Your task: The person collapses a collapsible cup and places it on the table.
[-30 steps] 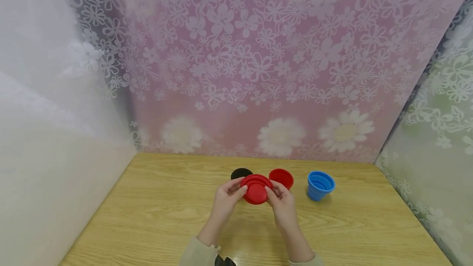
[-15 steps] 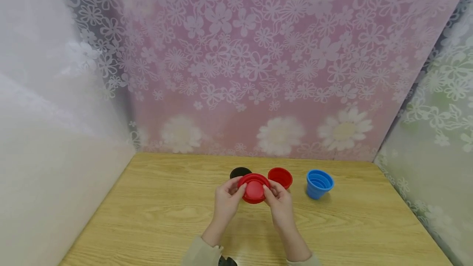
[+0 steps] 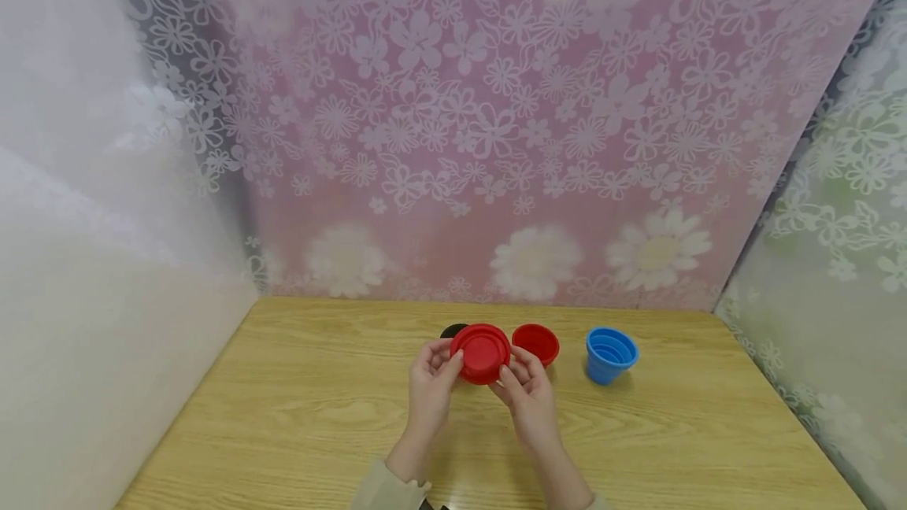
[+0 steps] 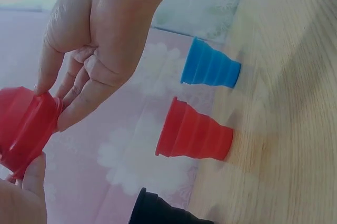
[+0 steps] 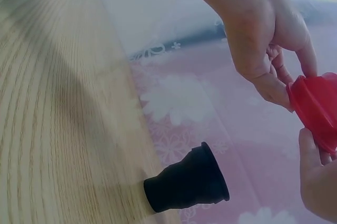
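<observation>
Both hands hold a red collapsible cup [image 3: 483, 354], largely folded flat, above the table with its round face towards the head camera. My left hand [image 3: 428, 390] pinches its left rim between thumb and fingers. On the right side, my right hand [image 3: 531, 398] grips the edge low, thumb in front. In the left wrist view the folded cup [image 4: 25, 126] shows side-on with stepped rings. Behind the hands stand a black cup [image 5: 187, 179], a second red cup [image 3: 536, 343] and a blue cup [image 3: 611, 355], all unfolded and upright. The held cup partly hides the black one in the head view.
The wooden table [image 3: 298, 408] runs back to a pink flowered sheet [image 3: 439, 140]. A pale sheet [image 3: 106, 258] borders the left side, and another flowered sheet [image 3: 843, 282] the right. The three standing cups form a row near the back edge.
The held red cup has shifted slightly left and up, and its face has tilted more towards the head camera. The right thumb now sits lower, near the rim. The standing cups stay put.
</observation>
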`<state>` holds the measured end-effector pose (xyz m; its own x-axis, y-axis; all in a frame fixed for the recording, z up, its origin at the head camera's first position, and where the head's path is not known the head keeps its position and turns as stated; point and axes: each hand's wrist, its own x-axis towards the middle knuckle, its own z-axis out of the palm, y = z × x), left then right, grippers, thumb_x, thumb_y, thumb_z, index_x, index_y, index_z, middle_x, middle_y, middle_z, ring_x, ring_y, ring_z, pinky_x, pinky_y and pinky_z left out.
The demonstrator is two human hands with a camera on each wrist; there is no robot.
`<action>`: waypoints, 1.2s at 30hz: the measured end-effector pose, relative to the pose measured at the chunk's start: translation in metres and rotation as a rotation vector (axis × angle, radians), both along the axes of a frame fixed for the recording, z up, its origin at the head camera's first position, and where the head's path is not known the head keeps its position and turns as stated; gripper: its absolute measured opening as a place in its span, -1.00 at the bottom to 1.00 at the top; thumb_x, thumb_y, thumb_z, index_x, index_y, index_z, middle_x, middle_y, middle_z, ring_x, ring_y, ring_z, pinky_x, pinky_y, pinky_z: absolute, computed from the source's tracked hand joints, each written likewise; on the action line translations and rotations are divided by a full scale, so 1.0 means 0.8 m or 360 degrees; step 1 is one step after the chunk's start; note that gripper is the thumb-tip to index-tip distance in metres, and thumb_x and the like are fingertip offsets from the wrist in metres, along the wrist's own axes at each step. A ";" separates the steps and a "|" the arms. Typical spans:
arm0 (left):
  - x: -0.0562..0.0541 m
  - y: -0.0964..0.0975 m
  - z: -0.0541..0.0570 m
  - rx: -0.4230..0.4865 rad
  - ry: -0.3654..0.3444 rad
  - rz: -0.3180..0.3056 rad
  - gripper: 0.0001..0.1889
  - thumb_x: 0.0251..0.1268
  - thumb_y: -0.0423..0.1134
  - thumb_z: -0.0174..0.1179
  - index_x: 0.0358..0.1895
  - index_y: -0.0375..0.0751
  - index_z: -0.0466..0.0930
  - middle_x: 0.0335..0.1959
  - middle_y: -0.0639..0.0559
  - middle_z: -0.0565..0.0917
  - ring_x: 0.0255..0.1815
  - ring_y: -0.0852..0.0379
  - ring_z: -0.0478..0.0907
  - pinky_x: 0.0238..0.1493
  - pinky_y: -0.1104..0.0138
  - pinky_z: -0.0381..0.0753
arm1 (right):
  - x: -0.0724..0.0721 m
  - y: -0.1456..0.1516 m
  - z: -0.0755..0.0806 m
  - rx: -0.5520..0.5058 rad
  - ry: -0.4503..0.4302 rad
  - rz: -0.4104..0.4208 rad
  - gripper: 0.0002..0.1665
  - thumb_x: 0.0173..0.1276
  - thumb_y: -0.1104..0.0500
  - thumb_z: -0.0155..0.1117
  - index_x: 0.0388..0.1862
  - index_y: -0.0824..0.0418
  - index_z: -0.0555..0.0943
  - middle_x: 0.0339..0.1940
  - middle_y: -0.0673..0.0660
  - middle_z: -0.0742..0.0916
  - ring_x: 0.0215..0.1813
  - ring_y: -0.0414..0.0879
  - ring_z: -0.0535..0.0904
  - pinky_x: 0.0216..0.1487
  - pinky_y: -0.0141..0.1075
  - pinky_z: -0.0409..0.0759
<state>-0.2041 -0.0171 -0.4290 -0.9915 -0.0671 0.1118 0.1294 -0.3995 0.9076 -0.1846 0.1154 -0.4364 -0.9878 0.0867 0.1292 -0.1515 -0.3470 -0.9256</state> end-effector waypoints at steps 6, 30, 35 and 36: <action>0.002 -0.008 0.000 -0.0049 -0.0049 -0.0143 -0.63 0.17 -0.32 0.14 0.01 -0.43 0.34 -0.27 -0.11 0.50 -0.27 0.09 0.50 -0.21 0.25 0.55 | 0.001 0.003 -0.002 0.0022 0.0000 -0.0003 -0.54 0.31 0.34 0.01 0.15 0.44 0.16 -0.19 0.05 0.61 -0.14 -0.12 0.56 -0.13 -0.23 0.52; 0.006 -0.040 0.017 -0.0468 0.0081 -0.0538 -0.65 0.18 -0.39 0.11 0.02 -0.49 0.37 -0.32 -0.12 0.54 -0.35 0.10 0.56 -0.32 0.20 0.58 | -0.002 0.025 -0.003 0.0351 0.0044 0.0080 -0.60 0.24 0.34 0.12 0.06 0.44 0.41 -0.15 0.27 0.59 -0.21 -0.07 0.58 -0.24 -0.22 0.57; 0.005 -0.041 0.012 -0.0509 0.0041 -0.0611 -0.64 0.19 -0.38 0.11 0.04 -0.49 0.36 -0.29 -0.15 0.56 -0.33 0.04 0.58 -0.34 0.17 0.58 | -0.001 0.026 -0.002 0.0438 0.0002 0.0086 -0.61 0.24 0.35 0.10 0.06 0.43 0.42 -0.12 0.31 0.57 -0.22 -0.08 0.57 -0.23 -0.21 0.57; 0.003 -0.041 0.007 -0.0504 0.0031 -0.0620 -0.63 0.19 -0.37 0.11 0.04 -0.48 0.37 -0.29 -0.15 0.57 -0.33 0.04 0.58 -0.34 0.17 0.58 | -0.001 0.026 -0.002 0.0448 0.0000 0.0090 -0.61 0.24 0.34 0.11 0.05 0.44 0.42 -0.12 0.31 0.58 -0.22 -0.08 0.57 -0.23 -0.21 0.57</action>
